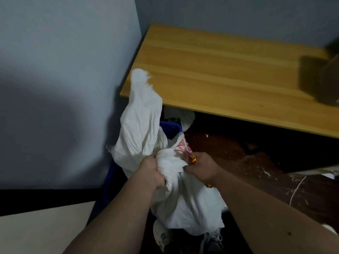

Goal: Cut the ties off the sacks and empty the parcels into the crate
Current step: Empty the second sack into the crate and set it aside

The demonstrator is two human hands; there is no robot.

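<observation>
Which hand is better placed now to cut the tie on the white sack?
Probably the right hand: it already holds the orange cutter beside the bunched neck of the white sack, which the left hand grips.

- A wooden table with a light, yellowish grained top fills the 1 to 3 o'clock part of the view; its near edge runs diagonally from 11 o'clock down to 3 o'clock.
- On the table, at its far 3 o'clock end, stands a dark boxy object, blurred and cut by the frame edge; what it is cannot be told.
- The dark reddish-brown floor shows below the table toward 4 o'clock, strewn with pale scraps and threads.
- A blue crate stands on the floor at the table's 9 o'clock corner, partly under the tabletop.
- A pale floor patch lies at 8 o'clock.
</observation>
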